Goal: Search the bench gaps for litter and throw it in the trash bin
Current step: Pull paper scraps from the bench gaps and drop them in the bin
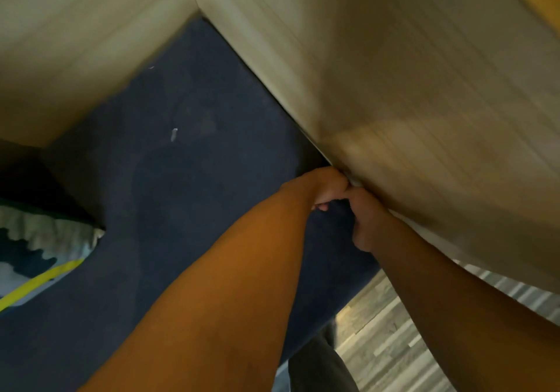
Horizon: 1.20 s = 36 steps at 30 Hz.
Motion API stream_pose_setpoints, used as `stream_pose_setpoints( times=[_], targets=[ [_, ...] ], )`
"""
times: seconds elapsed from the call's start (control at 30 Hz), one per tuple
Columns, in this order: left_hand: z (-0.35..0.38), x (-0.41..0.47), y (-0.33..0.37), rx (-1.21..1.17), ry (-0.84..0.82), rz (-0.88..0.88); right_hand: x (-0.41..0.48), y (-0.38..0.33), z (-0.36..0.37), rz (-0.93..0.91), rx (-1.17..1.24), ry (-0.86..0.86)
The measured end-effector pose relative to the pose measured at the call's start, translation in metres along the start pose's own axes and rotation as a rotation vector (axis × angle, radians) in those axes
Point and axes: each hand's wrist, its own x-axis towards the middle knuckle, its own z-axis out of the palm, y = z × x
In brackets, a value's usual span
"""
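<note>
Search underway: left hand [325, 190] and right hand [365, 221] curled, fingertips in gap [315, 146]; contents unclear; scrap [174, 134] remains beyond.

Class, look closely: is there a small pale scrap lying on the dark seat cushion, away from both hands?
Yes, a small pale scrap lies on the dark seat cushion, well apart from both hands.

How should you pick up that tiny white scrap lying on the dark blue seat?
Pinch the small white scrap across its narrow middle, coming straight down from above. It is a thin sliver lying flat on the dark blue bench cushion, out in the open away from the wooden wall panels, so a fingertip grip from the top should work best.
</note>
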Motion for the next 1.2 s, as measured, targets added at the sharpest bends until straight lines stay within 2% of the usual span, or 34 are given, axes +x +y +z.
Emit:
stream_pose_setpoints(
  times=[0.1,0.17,0.27,0.43,0.53,0.7,0.9,1.0,1.1,1.2],
  targets=[
    [0.004,-0.004,-0.003,-0.125,-0.020,0.016,-0.005,0.012,-0.006,-0.016,-0.009,0.037],
    [0.008,-0.003,-0.002,-0.121,-0.004,0.013,-0.006,0.016,-0.006,-0.013,0.012,0.056],
    [0.012,-0.006,-0.003,-0.169,0.065,0.036,-0.009,0.015,-0.007,-0.062,0.047,0.073],
    [0.033,-0.027,-0.002,-0.436,0.209,0.084,-0.019,0.025,-0.010,-0.162,0.065,0.104],
    [0.058,-0.038,-0.008,-0.381,0.368,0.156,-0.025,0.027,-0.017,-0.189,0.128,0.063],
    [0.085,-0.042,-0.011,-0.608,0.549,0.072,-0.030,0.024,-0.016,-0.266,-0.150,0.089],
    [0.090,-0.055,-0.020,-0.660,0.603,0.062,-0.034,0.027,-0.008,-0.305,-0.182,0.112],
    [0.098,-0.067,-0.029,-0.733,0.618,0.073,-0.043,0.037,-0.003,-0.347,-0.208,0.202],
    [0.093,-0.087,-0.030,-0.993,0.642,0.023,-0.061,0.042,0.015,-0.468,-0.233,0.286],
    [0.072,-0.120,-0.035,-1.472,0.661,-0.078,-0.086,0.044,0.051,-0.527,-0.261,0.208]
  ],
)
